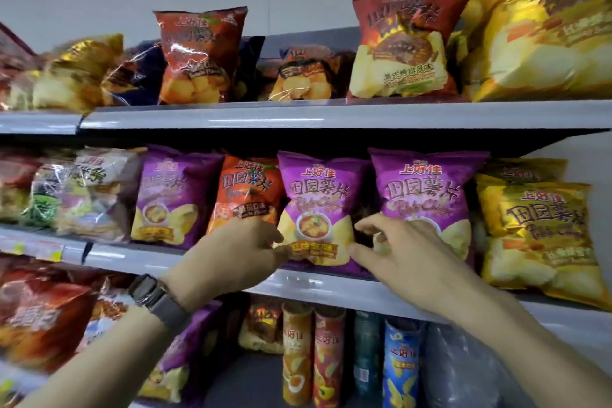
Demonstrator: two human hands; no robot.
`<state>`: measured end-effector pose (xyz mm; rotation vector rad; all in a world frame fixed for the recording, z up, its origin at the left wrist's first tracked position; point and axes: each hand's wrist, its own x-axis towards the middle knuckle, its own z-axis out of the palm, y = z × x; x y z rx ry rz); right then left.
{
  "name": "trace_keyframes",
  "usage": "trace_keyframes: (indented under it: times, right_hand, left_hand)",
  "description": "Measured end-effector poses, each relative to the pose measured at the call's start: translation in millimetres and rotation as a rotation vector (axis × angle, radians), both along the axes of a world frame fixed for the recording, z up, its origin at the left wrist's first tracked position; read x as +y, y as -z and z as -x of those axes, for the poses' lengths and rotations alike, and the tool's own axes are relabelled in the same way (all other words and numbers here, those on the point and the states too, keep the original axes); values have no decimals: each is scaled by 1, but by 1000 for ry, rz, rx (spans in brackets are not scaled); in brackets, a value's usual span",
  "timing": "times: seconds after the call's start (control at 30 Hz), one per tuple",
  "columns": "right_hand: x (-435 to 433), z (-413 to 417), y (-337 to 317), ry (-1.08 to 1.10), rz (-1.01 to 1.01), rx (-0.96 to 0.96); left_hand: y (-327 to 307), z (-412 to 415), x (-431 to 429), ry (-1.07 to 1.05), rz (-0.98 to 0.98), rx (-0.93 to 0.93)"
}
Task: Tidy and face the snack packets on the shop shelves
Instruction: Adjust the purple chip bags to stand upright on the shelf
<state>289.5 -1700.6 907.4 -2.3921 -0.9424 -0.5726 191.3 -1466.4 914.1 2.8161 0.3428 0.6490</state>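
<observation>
On the middle shelf [132, 257], left hand [238, 252] pinches the bottom corner of the centre purple chip bag [318, 209], right hand [407, 252] half-spread at its other edge (grip unclear), and the top-left packets [82, 76] lie slumped, so plenty left tbh.

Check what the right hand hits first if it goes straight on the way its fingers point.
Probably the right edge of the middle purple packet: the right hand points up-left toward the dark gap beside it. Depth is unclear, so it might slip into the gap instead.
</observation>
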Motion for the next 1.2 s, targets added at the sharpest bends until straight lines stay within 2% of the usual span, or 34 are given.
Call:
trace_keyframes:
  times: [0.23, 0.33, 0.4, 0.5, 0.63, 0.73, 0.87, 0.97, 1.07, 1.2]
  right_hand:
    - [71, -20, 6, 30, -140, 106]
    - [93, -28, 8, 38, -283, 235]
    - [101, -35, 12, 80, -354, 248]
    - [108, -29, 16, 137, -345, 144]
    - [117, -7, 14, 238, -213, -150]
    - [133, 4, 10, 179, -175, -265]
    - [169, 13, 7, 44, -138, -281]
    - [198, 14, 5, -39, -151, -181]
    - [227, -1, 4, -10, -160, -13]
    - [259, -18, 3, -6, -358, 316]
  left_hand:
    - [-4, 11, 98, -92, -29, -31]
    - [-8, 6, 120, -108, -16, -68]
    - [-9, 1, 131, -113, -28, -88]
    - [-9, -4, 142, -86, -52, -87]
    - [-7, -7, 159, -20, -80, -30]
    - [-7, -9, 174, 9, -74, -34]
    - [-8, -2, 202, -6, -30, -68]
    - [-9, 8, 228, -69, -36, -118]
    - [-11, 10, 259, -129, -82, -148]
    - [-13, 2, 287, -154, 3, -177]
